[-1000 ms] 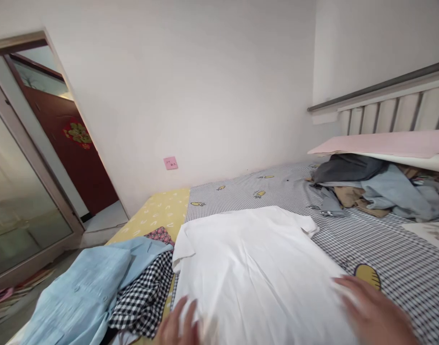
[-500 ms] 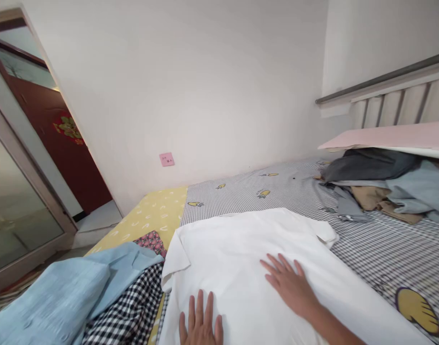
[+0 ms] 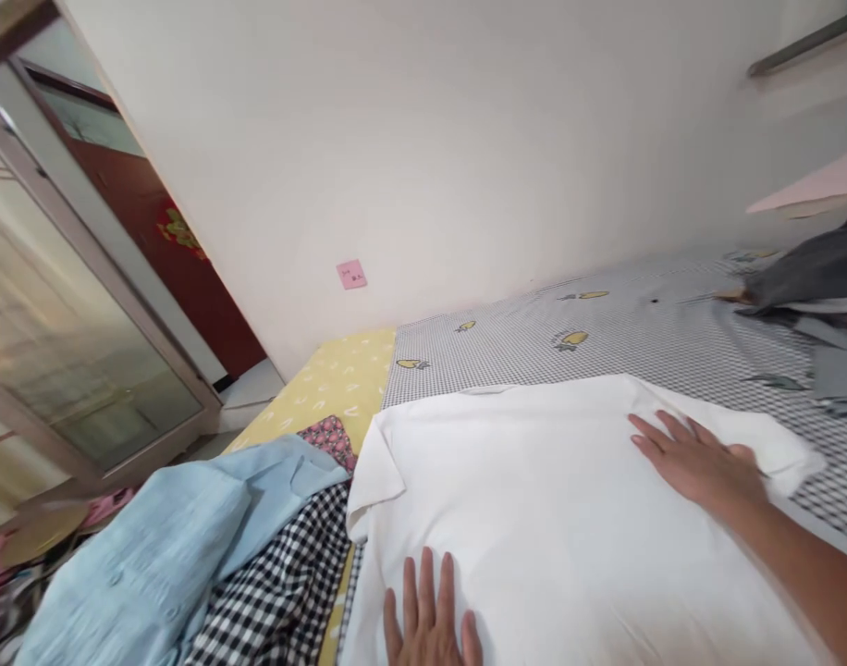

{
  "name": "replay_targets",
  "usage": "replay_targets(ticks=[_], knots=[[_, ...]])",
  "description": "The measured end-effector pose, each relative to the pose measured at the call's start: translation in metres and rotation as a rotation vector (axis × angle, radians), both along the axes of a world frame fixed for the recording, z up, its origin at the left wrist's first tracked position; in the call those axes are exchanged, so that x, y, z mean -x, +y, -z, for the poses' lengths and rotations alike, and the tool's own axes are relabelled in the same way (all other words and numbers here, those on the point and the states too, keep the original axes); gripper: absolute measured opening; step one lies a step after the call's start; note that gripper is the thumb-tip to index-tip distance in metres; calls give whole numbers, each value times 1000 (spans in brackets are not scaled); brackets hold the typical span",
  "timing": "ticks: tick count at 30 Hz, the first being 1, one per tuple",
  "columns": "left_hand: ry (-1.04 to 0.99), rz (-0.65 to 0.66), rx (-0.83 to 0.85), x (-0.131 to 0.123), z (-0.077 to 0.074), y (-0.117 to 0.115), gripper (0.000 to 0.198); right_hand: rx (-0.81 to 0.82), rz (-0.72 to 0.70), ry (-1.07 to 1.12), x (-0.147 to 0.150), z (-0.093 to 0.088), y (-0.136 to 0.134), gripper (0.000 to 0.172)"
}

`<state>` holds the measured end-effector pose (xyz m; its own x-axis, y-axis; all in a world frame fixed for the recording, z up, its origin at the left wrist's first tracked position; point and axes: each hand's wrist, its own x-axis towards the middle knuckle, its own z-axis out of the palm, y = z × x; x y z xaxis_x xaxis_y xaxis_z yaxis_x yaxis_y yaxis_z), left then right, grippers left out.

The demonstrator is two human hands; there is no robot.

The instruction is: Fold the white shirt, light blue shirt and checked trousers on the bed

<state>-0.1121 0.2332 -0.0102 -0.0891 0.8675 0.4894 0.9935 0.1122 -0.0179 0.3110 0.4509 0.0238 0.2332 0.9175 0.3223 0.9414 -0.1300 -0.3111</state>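
A white T-shirt lies spread on the bed, its collar end toward the wall and a short sleeve out to each side. My left hand rests flat on its lower left part with the fingers spread. Near the right shoulder of the shirt, my right hand lies palm down, fingers stretched out. Neither hand grips the cloth. Light creases run through the fabric close to the bottom edge of the view.
To the left lie a light blue garment and a black-and-white checked cloth. The bed has a checked sheet beside a yellow cover. Dark clothes are heaped at right. A pink note is on the wall.
My right hand has slid from the middle of the shirt up and right toward its right shoulder. The left hand stays flat on the lower left. The view has turned and shifted.
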Motion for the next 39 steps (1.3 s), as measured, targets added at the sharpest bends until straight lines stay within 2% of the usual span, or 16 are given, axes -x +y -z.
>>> replay_targets(ticks=[3, 8, 12, 17, 20, 23, 27, 33, 35, 37, 39], knots=[[-10, -3, -69, -1, 5, 2, 55, 154, 3, -17, 8, -6, -6, 62], [-29, 19, -129, -4, 5, 4, 53, 193, 44, -74, 28, -10, -43, 62], [-58, 62, -157, -8, -5, 0, 50, 241, -3, -106, 39, -6, -85, 62], [-179, 80, -69, -16, -21, -5, 50, 296, -53, -104, 45, 1, -145, 64], [-251, 71, 12, -19, -29, -8, 52, 285, -81, -112, 51, 7, -183, 67], [-290, 87, 85, -22, -35, -21, 53, 210, -95, -80, 61, 16, -222, 71], [-310, 117, 96, -21, -35, -62, 54, 97, -120, 15, 78, 34, -272, 69], [-269, 117, 62, -2, -11, -158, 60, 111, -211, 14, 111, 50, -332, 74], [-349, 0, 63, 11, 0, -190, 60, 113, -270, -15, 121, 47, -342, 71], [-523, -246, 45, 30, 10, -216, 56, 145, -361, -36, 128, 37, -341, 65], [-759, -505, 11, 52, 20, -236, 52, 213, -446, 6, 135, 20, -327, 57]])
